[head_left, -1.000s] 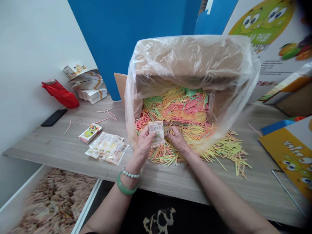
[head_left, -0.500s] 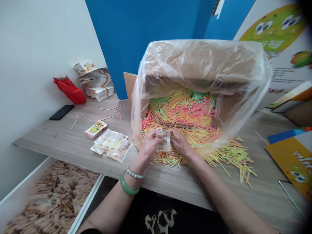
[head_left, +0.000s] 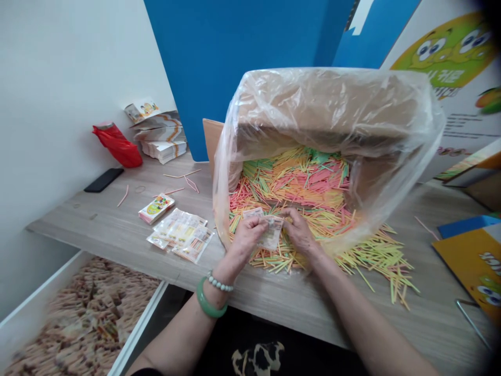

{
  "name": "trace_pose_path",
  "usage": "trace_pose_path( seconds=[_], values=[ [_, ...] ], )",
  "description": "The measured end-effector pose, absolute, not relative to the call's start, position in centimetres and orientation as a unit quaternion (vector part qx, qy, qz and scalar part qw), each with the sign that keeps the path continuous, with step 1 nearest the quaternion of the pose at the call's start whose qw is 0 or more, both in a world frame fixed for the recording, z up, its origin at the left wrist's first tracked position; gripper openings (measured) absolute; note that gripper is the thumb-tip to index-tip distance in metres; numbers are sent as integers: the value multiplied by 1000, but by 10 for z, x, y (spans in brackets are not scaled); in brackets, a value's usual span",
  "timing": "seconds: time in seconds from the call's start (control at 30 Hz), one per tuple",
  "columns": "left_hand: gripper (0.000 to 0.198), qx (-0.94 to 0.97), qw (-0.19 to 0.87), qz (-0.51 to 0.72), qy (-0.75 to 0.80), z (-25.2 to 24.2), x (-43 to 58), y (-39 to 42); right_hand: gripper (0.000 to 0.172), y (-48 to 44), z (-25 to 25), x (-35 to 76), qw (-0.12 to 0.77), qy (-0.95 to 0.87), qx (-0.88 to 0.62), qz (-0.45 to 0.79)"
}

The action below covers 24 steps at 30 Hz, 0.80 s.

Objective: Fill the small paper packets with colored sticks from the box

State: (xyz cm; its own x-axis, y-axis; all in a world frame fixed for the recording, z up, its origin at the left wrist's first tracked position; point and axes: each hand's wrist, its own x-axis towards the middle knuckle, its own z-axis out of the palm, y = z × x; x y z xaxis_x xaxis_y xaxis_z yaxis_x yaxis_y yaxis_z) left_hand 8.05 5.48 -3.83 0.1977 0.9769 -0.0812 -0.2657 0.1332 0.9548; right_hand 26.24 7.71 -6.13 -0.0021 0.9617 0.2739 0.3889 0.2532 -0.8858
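Note:
My left hand (head_left: 246, 237) and my right hand (head_left: 299, 230) both pinch a small clear printed packet (head_left: 272, 232) over a heap of thin coloured sticks (head_left: 305, 193). The left holds its left edge, the right its upper right corner. The sticks, in pink, yellow, green and orange, spill from a cardboard box lying on its side, lined with a clear plastic bag (head_left: 332, 109). My left wrist wears a green bangle and a pearl bracelet.
Several filled packets (head_left: 180, 234) and a printed card pack (head_left: 155, 207) lie on the wooden table (head_left: 117, 224) to the left. Farther back are a stack of packets (head_left: 160, 137), a red bag (head_left: 117, 146) and a black phone (head_left: 104, 179). A white bin (head_left: 74, 318) of filled packets stands below left. Printed boxes (head_left: 473, 261) stand at right.
The packet was upright in my left hand; now both hands hold it lower and tilted. The view has shifted a little to the left.

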Motion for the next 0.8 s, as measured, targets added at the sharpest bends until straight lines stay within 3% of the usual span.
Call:
trace_pose_path(
  seconds=[0.17,0.37,0.57,0.8],
  values=[
    [29,473,600,488,423,-35,76,53,16,81,-54,268,391,-700,-487,347],
    [31,508,569,464,450,-34,70,51,17,73,-50,264,434,-665,-483,369],
    [37,521,540,474,460,-29,72,50,26,67,-4,261,620,-549,-441,346],
    [40,530,575,443,439,-23,79,44,16,48,32,216,673,-534,-370,355]
  ],
)
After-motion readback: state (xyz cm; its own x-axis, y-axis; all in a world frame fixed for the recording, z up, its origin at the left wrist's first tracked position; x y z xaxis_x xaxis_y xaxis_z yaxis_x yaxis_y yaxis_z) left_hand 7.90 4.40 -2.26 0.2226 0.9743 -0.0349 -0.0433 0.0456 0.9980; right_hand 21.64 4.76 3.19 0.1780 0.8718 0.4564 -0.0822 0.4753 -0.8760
